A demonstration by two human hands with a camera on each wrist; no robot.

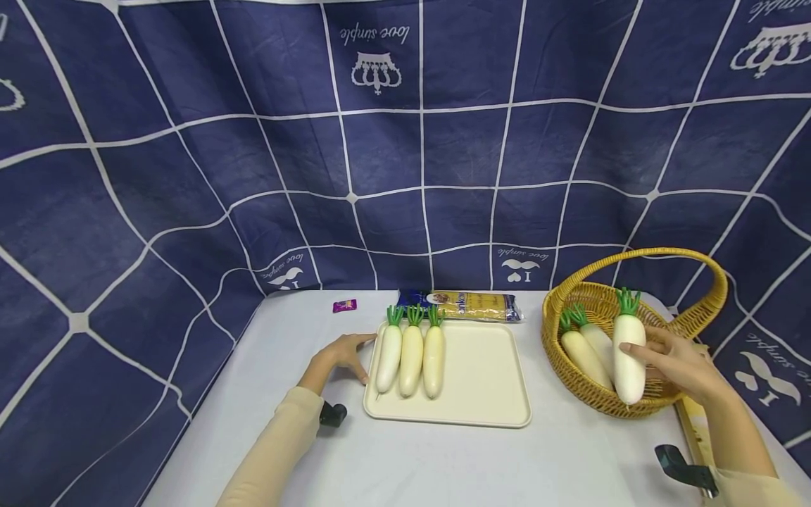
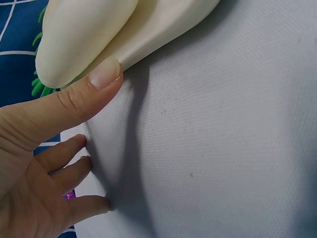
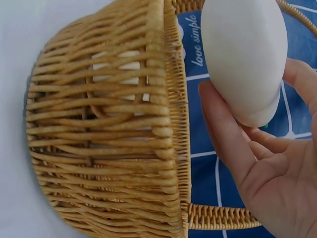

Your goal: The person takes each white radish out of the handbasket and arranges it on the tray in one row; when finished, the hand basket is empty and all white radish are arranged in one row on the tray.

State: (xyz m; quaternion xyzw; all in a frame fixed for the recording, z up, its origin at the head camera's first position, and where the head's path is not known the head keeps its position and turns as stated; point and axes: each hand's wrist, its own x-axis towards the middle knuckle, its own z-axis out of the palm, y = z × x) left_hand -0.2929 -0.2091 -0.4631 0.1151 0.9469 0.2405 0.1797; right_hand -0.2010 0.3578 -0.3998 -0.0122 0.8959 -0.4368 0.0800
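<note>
My right hand (image 1: 678, 355) grips a white radish (image 1: 629, 359) with a green leafy top, thumb on one side and fingers on the other. In the head view it overlaps the near right part of a wicker basket (image 1: 570, 377), where two more radishes (image 1: 586, 358) lie. The right wrist view shows the held radish (image 3: 245, 59) beside the basket rim (image 3: 171, 124). At the left edge of a cream tray (image 1: 481, 373) is my left hand (image 1: 345, 353), fingers spread and thumb (image 2: 94, 87) at the rim. Three radishes (image 1: 412, 359) lie side by side on the tray's left half.
Behind the tray lies a long pack of pasta (image 1: 469, 305). A small purple packet (image 1: 345, 305) sits at the back left of the white table (image 1: 431, 465). The basket's tall handle (image 1: 640, 255) arches over it. A yellowish flat box (image 1: 697, 429) lies under the right forearm.
</note>
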